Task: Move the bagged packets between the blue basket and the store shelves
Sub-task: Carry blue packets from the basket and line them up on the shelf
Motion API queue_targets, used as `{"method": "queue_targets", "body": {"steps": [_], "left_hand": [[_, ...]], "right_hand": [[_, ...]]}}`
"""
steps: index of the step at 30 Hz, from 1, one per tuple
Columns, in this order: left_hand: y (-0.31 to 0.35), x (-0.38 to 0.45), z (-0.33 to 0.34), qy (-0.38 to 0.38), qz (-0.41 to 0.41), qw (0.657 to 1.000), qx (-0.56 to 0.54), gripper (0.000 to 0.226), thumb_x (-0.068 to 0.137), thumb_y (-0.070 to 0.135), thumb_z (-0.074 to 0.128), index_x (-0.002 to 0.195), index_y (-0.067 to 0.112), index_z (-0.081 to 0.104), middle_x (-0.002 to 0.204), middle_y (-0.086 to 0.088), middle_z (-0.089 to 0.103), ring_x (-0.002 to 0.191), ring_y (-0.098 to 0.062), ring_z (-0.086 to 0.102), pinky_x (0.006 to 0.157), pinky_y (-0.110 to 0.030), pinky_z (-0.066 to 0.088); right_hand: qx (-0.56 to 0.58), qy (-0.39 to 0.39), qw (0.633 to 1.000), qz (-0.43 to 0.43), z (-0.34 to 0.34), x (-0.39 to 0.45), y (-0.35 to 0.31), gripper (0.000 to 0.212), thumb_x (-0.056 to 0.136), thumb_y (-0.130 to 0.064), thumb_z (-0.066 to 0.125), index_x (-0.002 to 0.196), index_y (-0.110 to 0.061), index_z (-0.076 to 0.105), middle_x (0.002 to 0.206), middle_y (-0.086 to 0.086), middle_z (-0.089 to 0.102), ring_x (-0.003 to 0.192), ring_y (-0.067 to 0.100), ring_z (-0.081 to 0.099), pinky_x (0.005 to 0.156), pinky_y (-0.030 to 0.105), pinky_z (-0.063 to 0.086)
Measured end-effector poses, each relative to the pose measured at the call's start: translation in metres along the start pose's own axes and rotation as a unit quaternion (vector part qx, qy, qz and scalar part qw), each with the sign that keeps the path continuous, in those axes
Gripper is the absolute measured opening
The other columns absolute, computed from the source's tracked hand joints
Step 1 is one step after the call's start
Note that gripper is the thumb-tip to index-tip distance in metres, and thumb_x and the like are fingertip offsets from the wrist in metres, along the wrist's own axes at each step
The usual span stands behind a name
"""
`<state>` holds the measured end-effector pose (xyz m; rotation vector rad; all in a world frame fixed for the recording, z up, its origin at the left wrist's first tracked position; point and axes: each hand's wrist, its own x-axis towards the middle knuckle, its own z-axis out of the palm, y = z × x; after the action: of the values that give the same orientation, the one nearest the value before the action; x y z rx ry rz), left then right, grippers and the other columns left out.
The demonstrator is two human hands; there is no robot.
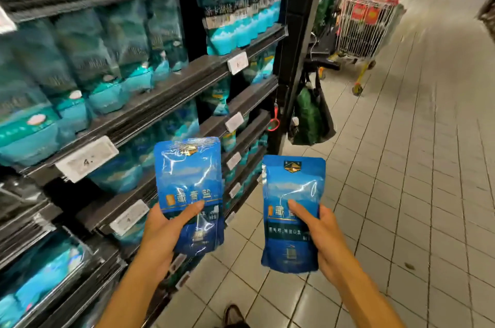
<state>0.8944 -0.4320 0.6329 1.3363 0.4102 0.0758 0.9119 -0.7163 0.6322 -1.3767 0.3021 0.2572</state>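
Teal bags fill the dark shelves on the left, with a white tag that seems to read "4". The left hand grips one blue packet in front of the shelves, and the right hand grips another blue packet over the tiled floor. Far right stands a wire cart.

One head-worn wide-angle view looks forward and down the aisle, close above both hands; store shelves run left of them, tiled floor to their right.
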Motion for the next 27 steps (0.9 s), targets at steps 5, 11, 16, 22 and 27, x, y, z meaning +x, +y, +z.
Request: {"method": "queue_targets", "body": {"steps": [5, 11, 16, 22, 27], "left_hand": [[0.054, 0.049, 0.022, 0.012, 0.056, 0.998, 0.005, 0.052, 0.058, 0.036, 0.09, 0.107, 0.035, 0.075, 0.113, 0.002, 0.077, 0.108, -0.021, 0.073, 0.096, -0.046, 0.053], [0.114, 0.086, 0.043, 0.069, 0.112, 0.991, 0.016, 0.051, 0.054, 0.04, 0.092, 0.102, 0.043, 0.074, 0.109, 0.008, 0.078, 0.101, -0.012, 0.074, 0.094, -0.041, 0.053], [0.167, 0.101, 0.056, 0.164, 0.154, 0.974, 0.007, 0.061, 0.05, 0.041, 0.088, 0.108, 0.032, 0.072, 0.106, 0.009, 0.078, 0.096, -0.012, 0.075, 0.091, -0.044, 0.054], [0.234, 0.069, 0.077, 0.29, 0.26, 0.918, 0.078, 0.057, 0.049, 0.047, 0.094, 0.102, 0.038, 0.076, 0.1, 0.008, 0.079, 0.095, -0.012, 0.076, 0.087, -0.044, 0.056], [0.306, 0.044, 0.065, 0.286, 0.353, 0.888, 0.065, 0.049, 0.059, 0.026, 0.086, 0.107, 0.022, 0.078, 0.108, -0.002, 0.078, 0.096, -0.02, 0.076, 0.073, -0.033, 0.062]], "right_hand": [[-0.001, -0.032, 0.998, -0.047, 0.029, 0.068, -0.065, 0.053, 0.062, -0.05, 0.085, 0.105, -0.023, 0.072, 0.101, 0.005, 0.079, 0.088, 0.025, 0.077, 0.062, 0.032, 0.061], [0.018, -0.125, 0.986, -0.106, 0.072, 0.136, -0.138, 0.037, 0.068, -0.04, 0.083, 0.102, -0.026, 0.075, 0.105, 0.006, 0.079, 0.091, 0.025, 0.077, 0.065, 0.032, 0.061], [0.001, -0.25, 0.956, -0.151, 0.126, 0.185, -0.202, 0.029, 0.075, -0.034, 0.077, 0.102, -0.027, 0.077, 0.108, 0.006, 0.078, 0.096, 0.025, 0.076, 0.07, 0.029, 0.061], [0.018, -0.393, 0.9, -0.189, 0.198, 0.206, -0.281, 0.038, 0.064, -0.032, 0.082, 0.099, -0.018, 0.079, 0.105, 0.008, 0.078, 0.092, 0.02, 0.076, 0.069, 0.026, 0.059], [0.074, -0.511, 0.832, -0.203, 0.258, 0.191, -0.346, 0.035, 0.073, -0.029, 0.079, 0.106, -0.017, 0.077, 0.11, 0.007, 0.077, 0.097, 0.021, 0.075, 0.078, 0.036, 0.061]]}}
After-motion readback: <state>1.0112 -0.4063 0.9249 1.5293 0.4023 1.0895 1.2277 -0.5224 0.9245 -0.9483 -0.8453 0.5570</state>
